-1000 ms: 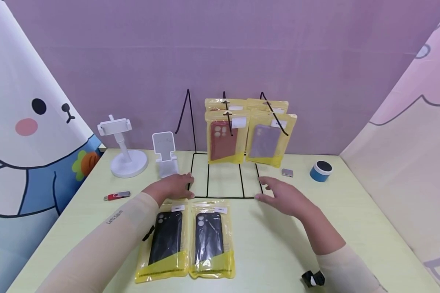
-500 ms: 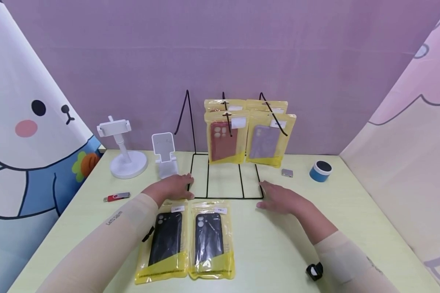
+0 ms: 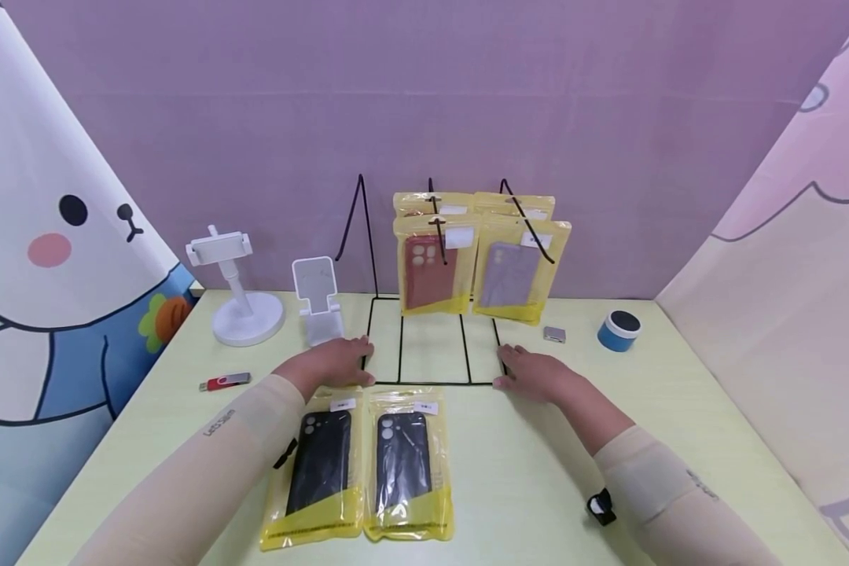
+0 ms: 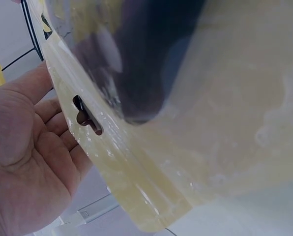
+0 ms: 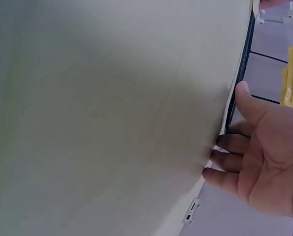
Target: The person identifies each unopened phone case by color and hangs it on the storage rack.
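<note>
A black wire display rack [image 3: 431, 384] stands at the back of the table. My left hand [image 3: 328, 363] lies at its front left corner, thumb and fingers spread about the side rail. At the front right corner my right hand [image 3: 538, 373] touches the frame; in the right wrist view its thumb [image 5: 244, 91] rests along the rail, its other fingers loosely bent. Two yellow pouches with black phone cases, one left [image 3: 318, 464] and one right [image 3: 405, 464], lie in front. Pouches with a red case [image 3: 428, 275] and a purple case [image 3: 509, 275] hang from the hooks, others behind them.
Left of the rack stand a round-based white phone holder [image 3: 248, 318] and a folding white stand [image 3: 321, 314]. A red USB stick [image 3: 225, 381] lies at left. Right of the rack are a small grey piece [image 3: 555, 334] and a blue-and-white jar [image 3: 619, 332].
My right hand shifts slightly outward from the rack's front right corner, then comes back against it. My left hand stays at the left corner. The rack and pouches show no clear movement.
</note>
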The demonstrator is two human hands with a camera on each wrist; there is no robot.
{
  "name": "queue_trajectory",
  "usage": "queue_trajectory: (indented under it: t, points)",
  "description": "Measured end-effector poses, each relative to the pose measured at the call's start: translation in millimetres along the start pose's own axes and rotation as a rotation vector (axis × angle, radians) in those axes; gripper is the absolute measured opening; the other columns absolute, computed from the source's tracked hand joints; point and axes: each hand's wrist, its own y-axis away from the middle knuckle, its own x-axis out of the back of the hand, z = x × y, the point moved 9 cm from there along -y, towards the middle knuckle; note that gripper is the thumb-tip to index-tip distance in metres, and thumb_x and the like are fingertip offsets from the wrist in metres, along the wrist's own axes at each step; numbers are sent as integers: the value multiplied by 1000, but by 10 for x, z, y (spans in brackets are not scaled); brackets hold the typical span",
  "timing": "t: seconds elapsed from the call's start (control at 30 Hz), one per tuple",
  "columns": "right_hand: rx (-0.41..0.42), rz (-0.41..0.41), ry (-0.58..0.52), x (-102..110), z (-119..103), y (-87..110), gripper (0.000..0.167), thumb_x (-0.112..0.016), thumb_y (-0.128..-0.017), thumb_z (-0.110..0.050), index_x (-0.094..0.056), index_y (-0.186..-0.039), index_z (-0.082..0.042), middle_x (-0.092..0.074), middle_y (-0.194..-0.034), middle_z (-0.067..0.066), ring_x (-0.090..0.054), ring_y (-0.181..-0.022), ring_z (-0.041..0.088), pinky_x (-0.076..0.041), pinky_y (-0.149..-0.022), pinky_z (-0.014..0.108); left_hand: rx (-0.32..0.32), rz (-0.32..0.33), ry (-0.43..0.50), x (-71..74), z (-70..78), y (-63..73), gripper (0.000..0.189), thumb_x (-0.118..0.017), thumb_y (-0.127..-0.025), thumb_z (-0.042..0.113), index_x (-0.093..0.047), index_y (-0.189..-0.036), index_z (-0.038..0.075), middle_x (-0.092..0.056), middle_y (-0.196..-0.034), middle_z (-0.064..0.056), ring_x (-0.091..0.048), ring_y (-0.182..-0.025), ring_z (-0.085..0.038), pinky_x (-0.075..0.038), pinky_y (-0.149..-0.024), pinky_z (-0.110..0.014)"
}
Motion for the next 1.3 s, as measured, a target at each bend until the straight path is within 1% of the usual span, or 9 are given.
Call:
queue_trajectory:
  t: [0.2, 0.5, 0.67, 0.83, 1.0, 1.07, 1.13, 1.23, 1.3]
  points:
    - [16, 38, 27, 6, 19, -19, 70, -50, -101, -43, -28, -154, -2, -32, -155, 26, -37, -140, 43, -37, -109, 59, -3, 5, -4, -14, -10, -13, 71, -61, -96, 38, -32, -153, 7, -20, -162, -18, -21, -149, -37, -23, -121, -49]
    - [17, 15, 31, -45, 7, -60, 71, -49, -101, -44, -27, -153, -1, -30, -156, 27, -35, -140, 44, -37, -110, 59, 0, -2, 47, -59, -84, -16, 74, -60, -97, 41, -28, -155, 8, -14, -163, -16, -19, -149, -37, -23, -121, -50]
    - [13, -2, 34, -56, 3, -36, 70, -47, -103, -40, -25, -153, 3, -26, -158, 26, -27, -145, 43, -33, -113, 59, 2, 7, 67, -63, -73, -19, 74, -60, -97, 43, -28, -156, 11, -11, -165, -14, -23, -148, -36, -26, -120, -51]
    - [2, -43, 6, -106, -17, -24, 69, -41, -105, -39, -17, -155, 3, -14, -162, 22, -13, -149, 41, -28, -116, 58, -10, 54, 18, -14, -49, 18, 71, -59, -97, 44, -32, -154, 11, -15, -164, -13, -29, -146, -36, -30, -118, -51]
    - [-28, -37, -2, -107, 10, -17, 70, -40, -105, -41, -16, -156, 0, -13, -163, 19, -12, -150, 39, -28, -116, 57, -77, 170, -24, 148, 75, 115, 61, -55, -99, 44, -44, -148, 10, -39, -155, -15, -39, -140, -36, -35, -115, -52]
    - [-42, -17, -16, -87, 35, -10, 72, -43, -104, -44, -17, -156, -3, -16, -163, 20, -19, -149, 39, -30, -115, 57, -113, 220, -7, 220, 152, 178, 56, -54, -99, 44, -51, -143, 10, -51, -146, -13, -47, -135, -34, -39, -112, -51]
    - [-47, 16, -24, -60, 64, -4, 73, -46, -102, -47, -21, -157, -6, -21, -161, 21, -32, -143, 41, -34, -112, 58, -152, 254, 27, 271, 246, 247, 50, -55, -99, 42, -57, -137, 9, -59, -137, -11, -55, -126, -31, -45, -106, -49]
    - [-47, 63, -18, -28, 115, 3, 75, -49, -99, -54, -26, -156, -11, -29, -158, 22, -46, -133, 43, -40, -106, 59, -200, 267, 63, 278, 400, 331, 45, -57, -98, 41, -61, -131, 10, -65, -127, -6, -63, -112, -24, -51, -98, -45]
    - [-43, 90, -10, -14, 148, 5, 76, -50, -97, -57, -30, -155, -12, -33, -156, 22, -51, -128, 44, -43, -103, 58, -221, 248, 79, 233, 501, 369, 45, -57, -98, 41, -61, -131, 11, -65, -126, -4, -63, -109, -20, -52, -95, -43]
